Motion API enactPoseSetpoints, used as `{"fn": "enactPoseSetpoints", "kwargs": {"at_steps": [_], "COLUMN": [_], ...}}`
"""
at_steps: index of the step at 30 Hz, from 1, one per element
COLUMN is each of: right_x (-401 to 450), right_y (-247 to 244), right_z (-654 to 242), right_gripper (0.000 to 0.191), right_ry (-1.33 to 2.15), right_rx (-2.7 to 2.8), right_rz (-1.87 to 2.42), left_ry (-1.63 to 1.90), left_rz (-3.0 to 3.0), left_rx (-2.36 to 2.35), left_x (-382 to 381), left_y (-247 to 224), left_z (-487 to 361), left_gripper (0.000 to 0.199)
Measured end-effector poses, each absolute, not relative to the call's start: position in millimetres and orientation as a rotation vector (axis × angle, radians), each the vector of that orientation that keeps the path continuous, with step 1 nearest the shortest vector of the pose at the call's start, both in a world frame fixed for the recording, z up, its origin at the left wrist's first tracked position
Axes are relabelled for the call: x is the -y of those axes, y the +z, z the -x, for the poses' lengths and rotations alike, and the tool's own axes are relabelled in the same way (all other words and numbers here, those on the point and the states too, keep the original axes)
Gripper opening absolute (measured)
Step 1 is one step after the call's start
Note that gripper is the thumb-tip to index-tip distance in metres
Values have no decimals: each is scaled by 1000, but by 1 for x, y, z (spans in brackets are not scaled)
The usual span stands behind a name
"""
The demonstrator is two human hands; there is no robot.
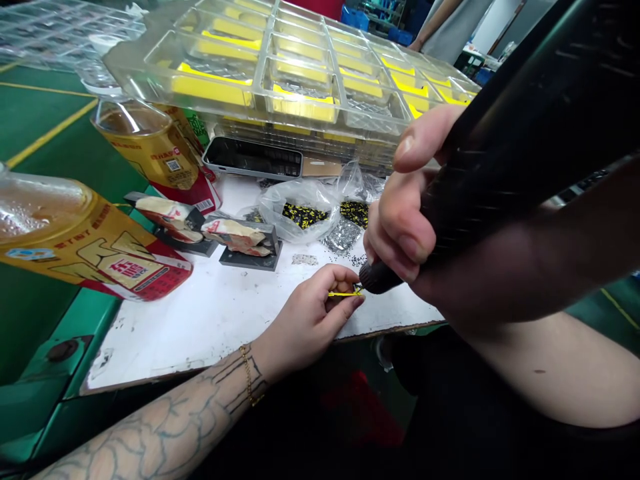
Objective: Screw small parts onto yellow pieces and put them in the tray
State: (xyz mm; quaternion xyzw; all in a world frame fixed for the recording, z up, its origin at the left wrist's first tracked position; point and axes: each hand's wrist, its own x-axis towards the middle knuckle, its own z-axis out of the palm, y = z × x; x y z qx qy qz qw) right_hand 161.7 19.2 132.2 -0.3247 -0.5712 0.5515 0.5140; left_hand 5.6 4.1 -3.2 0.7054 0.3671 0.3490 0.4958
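- 1 green workbench (50,120) w/ white-topped board (165,340) on it, front edge near the hands.
- 2 clear plastic compartment trays: near one (135,80) has yellow cards in its cells, other (50,33) sits far L, partly out of frame.
- 1 co-worker's torso (450,27), top R, well apart from the board.
- 2 yellow-label plastic bottles (85,247), both tilted on their sides, L of the near tray.
- 1 black phone (253,158), just in front of the tray.
- 2 dark blocks (250,260) w/ cream-and-red wrapped items on top, contents can't tell.
- 1 clear poly bag (300,217) w/ black-and-yellow bits, beside loose black beads (357,260), count can't tell.
- R hand (400,220): closed firmly round 1 thick black tool (440,200), tip angled down.
- L hand (305,320): thumb and fingertips pinched on 1 thin yellow strip (345,294), just above board's front edge.
- Step in hand, judged: tool tip brought to the strip's end, contact can't tell. Calls for a steady pinch, tip kept on the strip.
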Motion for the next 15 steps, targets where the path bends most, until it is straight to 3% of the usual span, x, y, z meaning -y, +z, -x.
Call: {"fn": "enactPoseSetpoints", "kwargs": {"at_steps": [12,15], "right_x": [-20,-20], "right_y": [128,128], "right_z": [-164,-163], "right_gripper": [21,27], "right_ry": [1396,1399], "right_rx": [1411,1385], "right_rz": [709,741], "left_ry": [868,865], "left_rz": [-1779,-1774], "left_rx": [-901,-903], "left_x": [-4,-4], "left_y": [-2,-3], "left_z": [-5,-5], "left_gripper": [15,14]}}
